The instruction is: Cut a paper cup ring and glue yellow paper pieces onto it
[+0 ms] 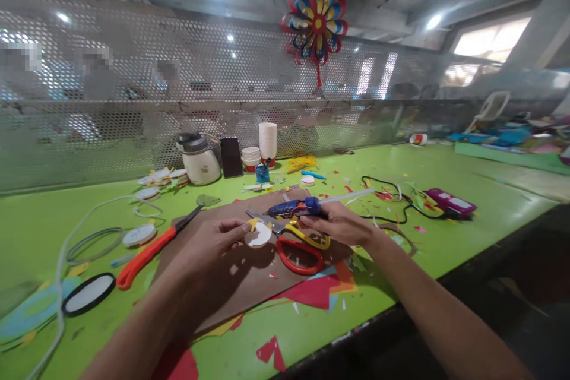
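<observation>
My left hand (222,240) pinches the edge of a small white disc (258,236) with a yellow paper piece at its rim. Closed around a blue glue gun (294,207), my right hand (336,222) hides most of its handle. The gun's nozzle points left, above and to the right of the disc, and a clear glue stick (350,195) juts from its back. Scissors (300,255) with one red and one yellow handle lie under the gun, on a brown board (231,294). Whether my right fingers touch the yellow handle I cannot tell.
A red-handled knife (146,256) lies left of the board. Coloured paper scraps (312,292) and a black cable (403,214) spread over the green table. Behind stand a jug (202,163), phone (231,157) and paper cups (268,141). A paper flower (317,24) hangs against the mesh.
</observation>
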A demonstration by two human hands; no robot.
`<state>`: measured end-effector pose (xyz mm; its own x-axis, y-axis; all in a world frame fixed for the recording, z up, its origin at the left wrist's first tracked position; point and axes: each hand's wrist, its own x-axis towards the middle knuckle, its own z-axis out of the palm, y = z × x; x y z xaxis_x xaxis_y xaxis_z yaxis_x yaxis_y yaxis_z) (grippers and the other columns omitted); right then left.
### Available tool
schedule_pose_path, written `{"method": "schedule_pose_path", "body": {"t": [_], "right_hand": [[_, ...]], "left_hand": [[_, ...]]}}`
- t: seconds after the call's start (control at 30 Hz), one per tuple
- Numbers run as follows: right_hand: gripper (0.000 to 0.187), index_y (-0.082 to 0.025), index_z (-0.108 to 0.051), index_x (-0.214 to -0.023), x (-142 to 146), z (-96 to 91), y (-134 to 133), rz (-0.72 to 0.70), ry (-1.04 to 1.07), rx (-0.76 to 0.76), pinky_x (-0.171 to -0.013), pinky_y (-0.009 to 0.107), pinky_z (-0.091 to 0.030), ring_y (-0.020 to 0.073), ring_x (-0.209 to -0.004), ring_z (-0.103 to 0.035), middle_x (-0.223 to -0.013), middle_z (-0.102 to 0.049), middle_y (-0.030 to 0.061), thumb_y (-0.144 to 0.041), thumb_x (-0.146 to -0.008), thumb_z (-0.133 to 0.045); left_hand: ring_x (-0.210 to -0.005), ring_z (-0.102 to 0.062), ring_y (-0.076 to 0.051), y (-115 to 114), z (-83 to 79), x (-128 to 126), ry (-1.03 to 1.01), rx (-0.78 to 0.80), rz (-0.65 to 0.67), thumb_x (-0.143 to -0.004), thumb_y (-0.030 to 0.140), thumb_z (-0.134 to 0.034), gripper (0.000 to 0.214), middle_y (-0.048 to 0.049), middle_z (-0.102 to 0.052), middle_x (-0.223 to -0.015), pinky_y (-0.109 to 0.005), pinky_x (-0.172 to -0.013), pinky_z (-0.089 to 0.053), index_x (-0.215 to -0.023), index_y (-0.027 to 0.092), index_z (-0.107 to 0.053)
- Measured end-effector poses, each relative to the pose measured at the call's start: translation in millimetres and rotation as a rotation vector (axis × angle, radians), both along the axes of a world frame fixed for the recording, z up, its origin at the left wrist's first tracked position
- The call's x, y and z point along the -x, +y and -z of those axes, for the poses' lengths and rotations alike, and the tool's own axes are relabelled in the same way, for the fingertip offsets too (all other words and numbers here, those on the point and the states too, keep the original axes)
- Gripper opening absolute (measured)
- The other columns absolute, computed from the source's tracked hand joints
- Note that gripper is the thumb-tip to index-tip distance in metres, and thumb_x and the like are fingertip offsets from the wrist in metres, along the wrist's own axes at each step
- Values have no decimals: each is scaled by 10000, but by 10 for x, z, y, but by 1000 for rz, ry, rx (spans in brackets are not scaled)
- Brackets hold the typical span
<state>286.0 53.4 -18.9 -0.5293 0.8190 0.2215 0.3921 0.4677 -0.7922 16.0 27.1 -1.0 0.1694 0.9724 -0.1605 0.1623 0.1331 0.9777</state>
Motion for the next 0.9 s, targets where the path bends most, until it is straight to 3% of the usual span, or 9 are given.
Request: {"method": "schedule_pose_path", "body": {"t": [0.33,0.53,0.9], "right_hand": [[365,-144,-685,-941,5,30,8,42,-3,32,-646,293,-460,167,-703,-525,-786,-626,28,-490,-918,-572],[329,-147,-699,-931,4,41,14,40,21,45,-662,293,-482,177,-738,-552,-814,-654,37,-456,-911,-586],[309,-156,-702,-963,-32,53,4,-12,48,40,-710,309,-494,184,-790,-575,-881,-677,46,-441,-916,-591]], "left_hand": [[-627,-667,-200,-62,-48,-61,-57,0,34,-700,318,-751,133,-37,-759,-672,-283,-605,-506,-646,197,-756],[-611,-642,-190,-214,-89,-171,-54,-161,-57,-695,261,-727,105,-13,-719,-617,-290,-641,-518,-602,214,-715],[-780,-694,-274,13,50,26,96,-78,36,-666,311,-759,87,-77,-759,-766,-346,-668,-539,-653,230,-730]]}}
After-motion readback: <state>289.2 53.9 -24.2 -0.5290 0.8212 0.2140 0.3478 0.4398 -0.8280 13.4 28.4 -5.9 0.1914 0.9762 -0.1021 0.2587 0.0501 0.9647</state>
